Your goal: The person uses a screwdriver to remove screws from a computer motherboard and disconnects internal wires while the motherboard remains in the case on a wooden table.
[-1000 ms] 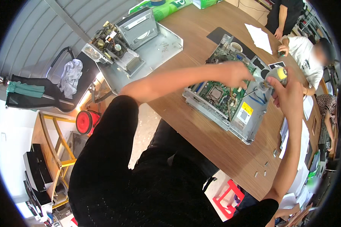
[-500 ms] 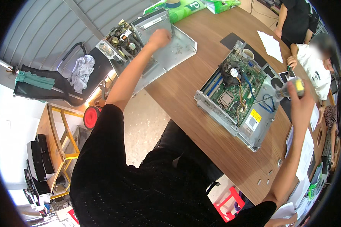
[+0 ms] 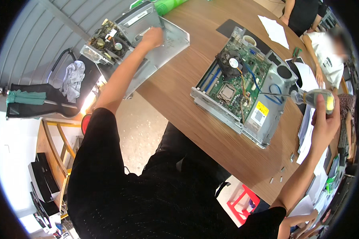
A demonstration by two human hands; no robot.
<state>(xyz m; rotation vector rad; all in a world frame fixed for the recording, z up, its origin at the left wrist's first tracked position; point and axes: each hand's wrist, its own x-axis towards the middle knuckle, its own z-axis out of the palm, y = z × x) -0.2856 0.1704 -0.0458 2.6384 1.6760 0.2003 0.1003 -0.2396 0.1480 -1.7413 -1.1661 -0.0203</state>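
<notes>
My right hand grips a screwdriver by its thick, clear handle with a yellow end. The thin shaft points left over an opened computer case, and its tip appears above the case beside a blue cable. Inside the case are a green motherboard, a black fan and a bare square processor. At far left, my left hand has its fingers curled together over a silver metal cover. Small bits lie on the cover beside it. Whatever the fingers pinch is hidden.
A dismantled power supply unit stands left of my left hand. Small metal pieces lie near the table's right front edge. White papers and green-handled pliers lie farther back. Two people stand or sit across the table.
The whole view has shifted, so the table appears farther left and up. My right hand has swung the screwdriver's handle right and lower, leaving it more level. The person opposite has let go of the green-handled pliers.
</notes>
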